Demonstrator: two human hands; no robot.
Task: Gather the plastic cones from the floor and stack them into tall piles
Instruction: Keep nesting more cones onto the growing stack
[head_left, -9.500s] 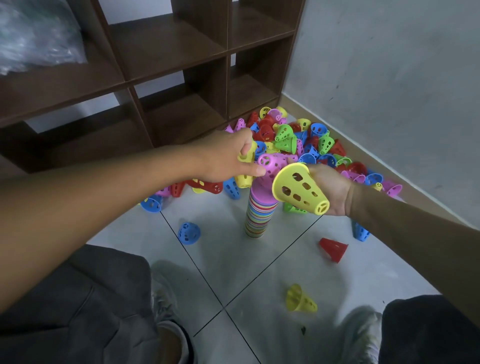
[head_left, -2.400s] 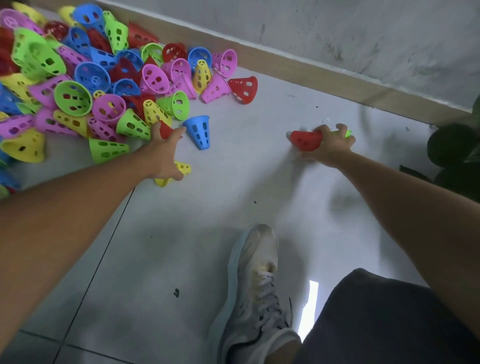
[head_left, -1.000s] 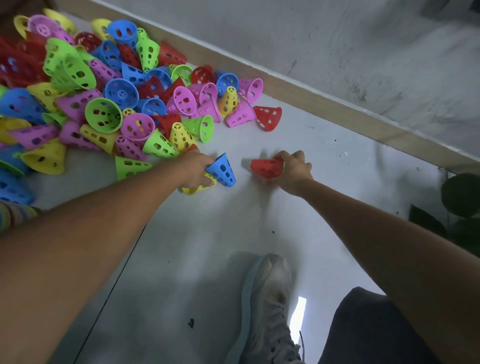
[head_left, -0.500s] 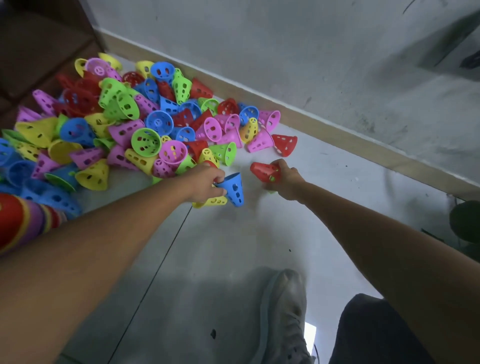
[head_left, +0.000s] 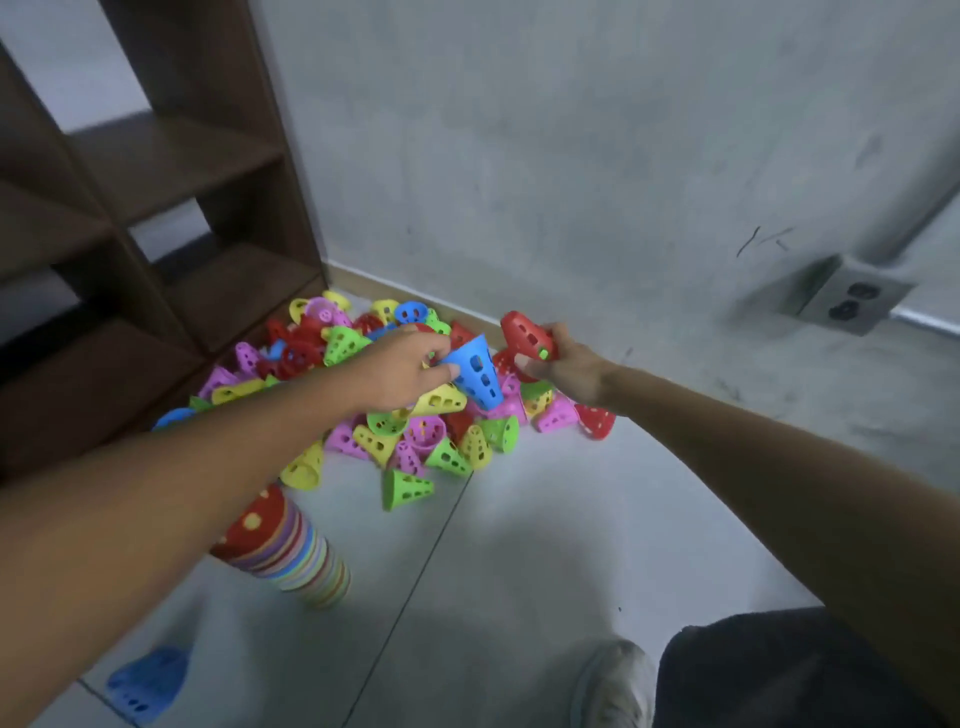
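Head view, single frame, looking down at the floor. Landmark taken: the striped stack of cones (head_left: 291, 551), standing upright on the grey tiles at lower left, a red cone with pale dots on top, partly hidden by the left forearm.

Beyond the stack, toward the wall corner, a loose heap of cones (head_left: 415, 431) is spread: pink, yellow, green, red, blue, most lying on their sides. One green cone (head_left: 405, 489) lies just apart from the heap on the side nearer the stack.

Above the heap, a blue cone (head_left: 477, 371) is pinched at its narrow end by the left hand (head_left: 402, 371), thumb and fingers curled round it; a yellow cone (head_left: 441, 400) is seen under the same hand, but whether it is held cannot be told.

Further right of the stack, a red cone (head_left: 524, 335) is gripped by the right hand (head_left: 566, 366), fingers closed around it; something green shows inside.

Nearer than the stack, at the frame's lower left edge, a lone blue cone (head_left: 148, 680) lies blurred.

Behind the stack, a dark wooden shelf unit (head_left: 156, 218) stands against the wall. A shoe (head_left: 610, 686) and dark trouser leg are noted at lower right.
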